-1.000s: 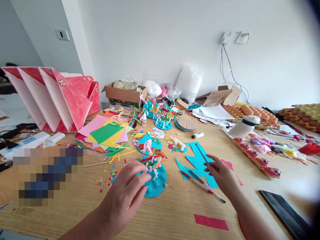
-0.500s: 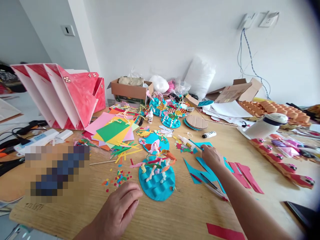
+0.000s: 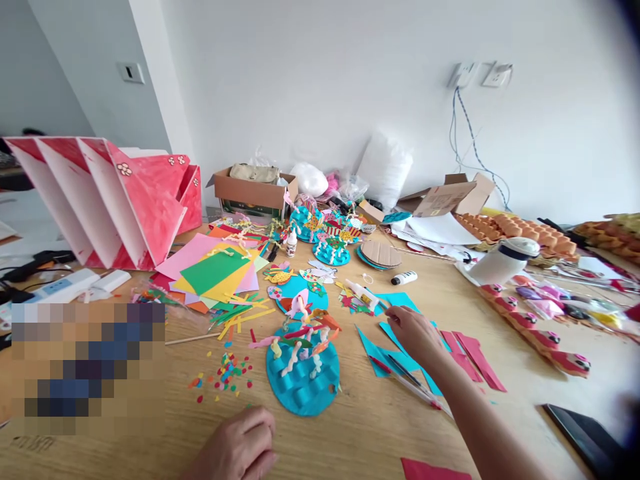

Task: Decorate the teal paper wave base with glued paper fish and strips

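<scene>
My right hand [image 3: 413,335] reaches over cut blue paper [image 3: 403,301], its fingers pinched together. A thin dark tip shows at the fingertips, right beside a white glue bottle [image 3: 363,294] lying on its side; what the fingers hold is unclear. My left hand [image 3: 243,445] rests at the table's near side, fingers curled in and nothing visible in them. Just beyond it stands a round blue craft base [image 3: 303,383] with bumps, twisted stalks and coloured paper strips. Behind that lies another blue disc [image 3: 305,290] with spotted paper shapes.
Confetti dots [image 3: 227,373] lie left of the base. Pens [image 3: 405,369] and red paper strips [image 3: 467,357] are on the right, with a phone [image 3: 583,437] at the near right. Stacked coloured paper [image 3: 215,270], a red-and-white rack [image 3: 145,207] and cardboard discs [image 3: 381,255] stand farther back.
The view has shifted, so the table appears lower and farther left. My left hand sits lower, nearer the bottom edge; my right hand remains by the glue bottle and blue paper.
</scene>
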A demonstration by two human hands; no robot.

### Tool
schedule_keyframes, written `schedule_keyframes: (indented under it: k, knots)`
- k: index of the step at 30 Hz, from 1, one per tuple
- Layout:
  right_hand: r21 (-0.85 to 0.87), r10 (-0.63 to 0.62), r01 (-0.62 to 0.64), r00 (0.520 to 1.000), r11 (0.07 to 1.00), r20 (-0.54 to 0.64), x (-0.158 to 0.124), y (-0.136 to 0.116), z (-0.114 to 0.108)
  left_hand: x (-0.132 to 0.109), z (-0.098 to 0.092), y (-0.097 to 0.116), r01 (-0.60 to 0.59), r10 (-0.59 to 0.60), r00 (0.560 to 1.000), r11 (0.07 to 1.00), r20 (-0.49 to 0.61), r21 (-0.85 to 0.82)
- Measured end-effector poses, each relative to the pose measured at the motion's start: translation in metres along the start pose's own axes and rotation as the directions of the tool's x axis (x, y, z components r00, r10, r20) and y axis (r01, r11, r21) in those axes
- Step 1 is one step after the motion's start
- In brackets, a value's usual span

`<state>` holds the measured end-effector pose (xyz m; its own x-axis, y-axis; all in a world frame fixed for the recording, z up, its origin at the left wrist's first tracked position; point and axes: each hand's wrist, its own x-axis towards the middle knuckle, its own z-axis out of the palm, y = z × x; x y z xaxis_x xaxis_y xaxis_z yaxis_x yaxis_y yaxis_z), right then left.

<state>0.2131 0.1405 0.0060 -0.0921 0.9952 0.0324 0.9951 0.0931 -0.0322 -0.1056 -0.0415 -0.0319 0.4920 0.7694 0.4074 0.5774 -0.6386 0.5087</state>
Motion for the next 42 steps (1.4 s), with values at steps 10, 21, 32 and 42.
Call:
schedule_keyframes:
  k: [10, 21, 32, 42]
  knots:
    - [0.01, 0.015, -0.014, 0.998, 1.0, -0.056, 0.017, -0.026, 0.0, -0.006, 0.012, -0.004, 0.047, -0.047, 0.999, 0.999, -0.006, 0.014]
    - [-0.036, 0.125, -0.125, 0.992, 0.991, -0.021, 0.048, -0.038, 0.022, -0.006, 0.009, 0.005, 0.159, -0.161, 0.984, 0.987, 0.075, 0.035]
    - [0.147, 0.174, -0.146, 0.964, 0.978, -0.2, 0.028, -0.037, -0.008, -0.006, 0.01, 0.005, 0.15, -0.156, 0.983, 0.986, 0.1, 0.068]
    - [0.997, 0.376, 0.022, 0.925, 0.073, -0.048, -0.097, -0.035, -0.03, 0.002, 0.009, 0.011, 0.138, -0.14, 0.988, 0.99, 0.065, 0.03]
